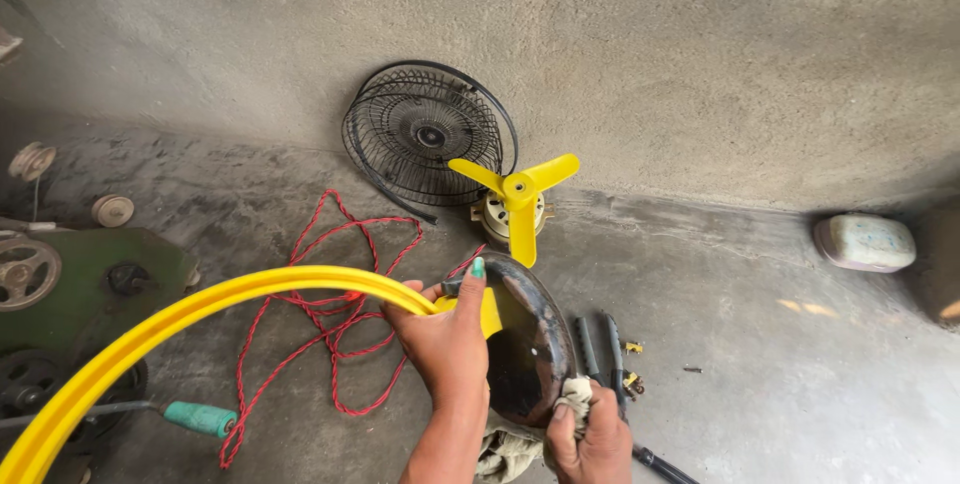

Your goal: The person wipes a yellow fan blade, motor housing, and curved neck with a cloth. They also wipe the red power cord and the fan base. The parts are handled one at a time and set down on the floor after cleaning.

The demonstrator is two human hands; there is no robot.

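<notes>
Gripping a glossy black domed metal cover (527,344) between us, we close our left hand (447,344) over its upper edge, thumb raised, while our right hand (592,436) clenches a crumpled grey cloth (520,434) against its lower rim; a curved yellow plastic ring (170,329) arcs away to our left; beyond, on the concrete floor (760,344), lie a twisted red cable (330,324), a yellow three-bladed fan propeller (518,199) and a black wire fan guard (425,134) leaning on the wall
</notes>
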